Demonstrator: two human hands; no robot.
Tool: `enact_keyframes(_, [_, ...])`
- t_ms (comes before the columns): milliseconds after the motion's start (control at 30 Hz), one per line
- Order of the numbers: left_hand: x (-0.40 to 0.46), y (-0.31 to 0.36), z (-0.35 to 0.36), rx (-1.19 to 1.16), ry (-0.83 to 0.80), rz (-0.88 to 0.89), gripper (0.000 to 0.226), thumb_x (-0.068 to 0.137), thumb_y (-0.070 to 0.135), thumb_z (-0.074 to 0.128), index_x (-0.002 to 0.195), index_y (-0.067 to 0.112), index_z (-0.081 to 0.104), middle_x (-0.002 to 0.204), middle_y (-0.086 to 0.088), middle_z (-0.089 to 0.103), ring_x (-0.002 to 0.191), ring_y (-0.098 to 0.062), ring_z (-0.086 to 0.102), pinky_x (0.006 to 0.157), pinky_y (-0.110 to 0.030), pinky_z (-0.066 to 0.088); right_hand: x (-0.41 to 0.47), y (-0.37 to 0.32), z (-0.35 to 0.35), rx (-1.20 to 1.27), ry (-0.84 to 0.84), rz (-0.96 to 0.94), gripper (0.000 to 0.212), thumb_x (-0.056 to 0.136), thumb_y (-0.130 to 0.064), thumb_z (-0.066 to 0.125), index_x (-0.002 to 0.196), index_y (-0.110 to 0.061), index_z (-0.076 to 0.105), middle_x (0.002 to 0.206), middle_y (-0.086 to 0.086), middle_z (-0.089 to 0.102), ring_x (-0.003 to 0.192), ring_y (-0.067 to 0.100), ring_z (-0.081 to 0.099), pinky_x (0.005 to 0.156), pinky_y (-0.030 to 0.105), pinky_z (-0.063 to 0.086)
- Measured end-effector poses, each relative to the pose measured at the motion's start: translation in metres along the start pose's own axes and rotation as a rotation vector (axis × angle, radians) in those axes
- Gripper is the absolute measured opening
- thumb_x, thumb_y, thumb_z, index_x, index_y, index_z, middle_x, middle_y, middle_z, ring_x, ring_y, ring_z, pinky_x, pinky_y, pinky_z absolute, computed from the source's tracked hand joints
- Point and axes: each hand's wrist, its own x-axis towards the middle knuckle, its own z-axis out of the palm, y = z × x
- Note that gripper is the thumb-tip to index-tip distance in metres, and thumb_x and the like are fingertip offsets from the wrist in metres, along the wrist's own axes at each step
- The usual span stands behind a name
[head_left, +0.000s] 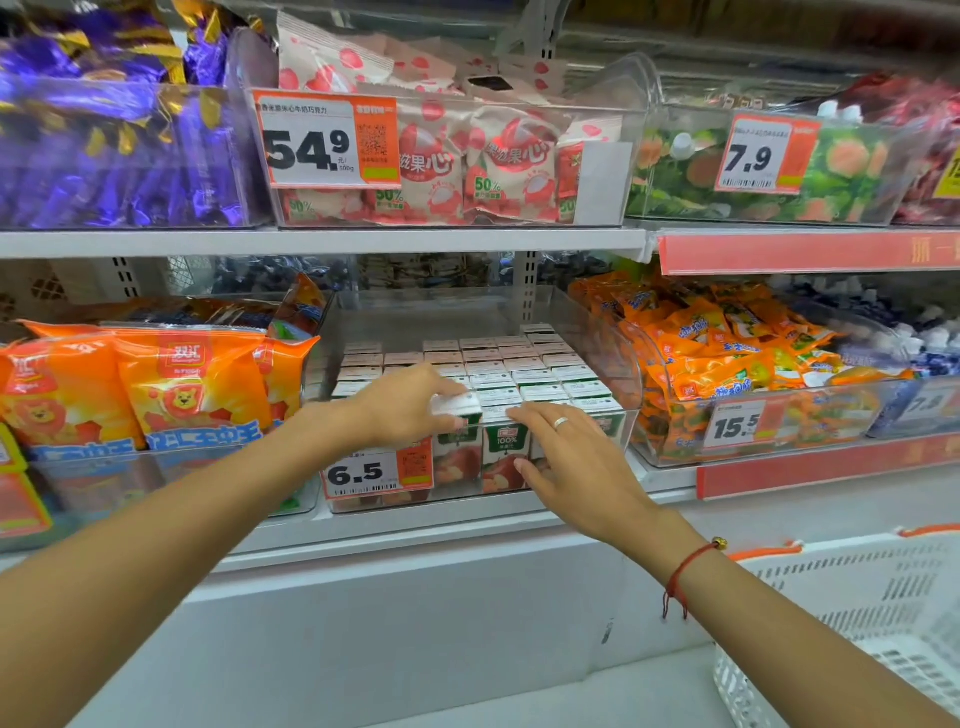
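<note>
head view: we see one lower shelf, mid-frame.
bin (629, 374): clear, packed with rows of cartons (524, 364).
carton (462, 408): front row, left of the bin's centre, just above the price tag (376, 473).
left hand (400, 405): we note fingers over the top and thumb on the front, pinching the carton.
right hand (571, 462): flat, fingers straight, tips on neighbouring carton tops, holding nothing.
basket (857, 597): white, lower right of frame.

- def a grocery shop: price tags (326, 140) clipped on clear bins (597, 208)
- shelves (311, 241) crammed with snack packs (192, 384), white shopping basket (857, 597) nearby
</note>
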Motion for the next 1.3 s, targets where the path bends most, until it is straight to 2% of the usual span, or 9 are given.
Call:
enact_keyframes(167, [-0.014,-0.011,0.027,-0.030,0.073,0.031,0.041,0.104,0.036,0.036,0.141,0.024,0.049,0.129,-0.001,0.050,0.120,-0.020,0.040,0.102,-0.035,0.033,0.000,0.002,0.001,0.017,0.000,-0.002,0.053,0.094,-0.031,0.058,0.143,-0.021,0.040,0.143,-0.003,0.047,0.132,0.018,0.036,0.110,0.027,0.027])
enact_keyframes(367, [-0.049,-0.021,0.038,0.031,0.288,0.076,0.042,0.100,0.042,0.042,0.141,0.030,0.047,0.145,0.013,0.044,0.134,-0.006,0.033,0.109,-0.026,0.029,0.003,-0.002,-0.002,0.078,-0.004,0.019,0.046,0.098,-0.043,0.047,0.141,-0.025,0.045,0.154,-0.004,0.035,0.139,0.017,0.031,0.114,0.034,0.024])
enact_keyframes(433, [-0.066,-0.027,0.041,0.092,0.405,0.042,0.044,0.098,0.042,0.047,0.140,0.031,0.047,0.145,0.014,0.045,0.134,-0.007,0.036,0.106,-0.027,0.035,0.013,-0.005,-0.005,0.157,0.018,0.024,0.041,0.101,-0.041,0.042,0.138,-0.024,0.049,0.149,-0.003,0.041,0.137,0.018,0.036,0.111,0.035,0.030])
enact_keyframes(533, [-0.087,-0.036,0.046,0.076,0.507,0.029,0.039,0.094,0.034,0.059,0.132,0.028,0.056,0.131,0.010,0.058,0.120,-0.012,0.054,0.088,-0.030,0.051,0.042,-0.013,-0.009,0.216,0.032,0.032,0.037,0.102,-0.037,0.041,0.135,-0.022,0.051,0.136,-0.001,0.052,0.125,0.019,0.046,0.098,0.036,0.040])
enact_keyframes(600, [-0.094,-0.041,0.051,0.070,0.507,0.039,0.043,0.089,0.027,0.068,0.131,0.026,0.058,0.125,0.008,0.063,0.113,-0.015,0.059,0.080,-0.031,0.055,0.067,-0.019,-0.010,0.216,-0.092,0.036,0.037,0.102,-0.036,0.042,0.135,-0.021,0.052,0.134,0.001,0.054,0.122,0.021,0.049,0.093,0.035,0.042])
enact_keyframes(700, [-0.097,-0.043,0.056,0.065,0.509,0.064,0.049,0.082,0.021,0.075,0.129,0.021,0.060,0.121,0.003,0.065,0.109,-0.019,0.061,0.080,-0.032,0.055,0.103,-0.024,-0.014,0.127,-0.378,-0.021,0.034,0.100,-0.033,0.050,0.128,-0.018,0.060,0.125,0.004,0.059,0.110,0.021,0.055,0.084,0.030,0.043])
enact_keyframes(833, [-0.096,-0.042,0.058,0.056,0.535,0.072,0.049,0.081,0.019,0.076,0.128,0.019,0.060,0.119,0.002,0.065,0.107,-0.021,0.061,0.082,-0.032,0.053,0.136,-0.027,-0.024,0.009,-0.557,-0.085,0.029,0.092,-0.033,0.065,0.116,-0.017,0.067,0.106,0.002,0.065,0.090,0.016,0.056,0.078,0.029,0.042])
enact_keyframes(1100, [-0.094,-0.044,0.056,-0.083,0.563,0.032,0.042,0.091,0.026,0.063,0.132,0.028,0.056,0.125,0.011,0.061,0.116,-0.012,0.051,0.088,-0.027,0.044,0.170,-0.034,-0.024,-0.147,-0.764,-0.067,0.038,0.084,-0.039,0.072,0.115,-0.018,0.068,0.103,0.001,0.070,0.099,0.020,0.063,0.093,0.037,0.048])
enact_keyframes(1300, [-0.093,-0.043,0.056,-0.101,0.553,0.009,0.043,0.093,0.029,0.060,0.135,0.031,0.053,0.127,0.013,0.058,0.118,-0.009,0.047,0.091,-0.025,0.043,0.162,-0.027,-0.024,-0.128,-0.710,-0.160,0.040,0.090,-0.038,0.066,0.121,-0.014,0.063,0.111,-0.003,0.052,0.104,0.017,0.052,0.092,0.031,0.044])
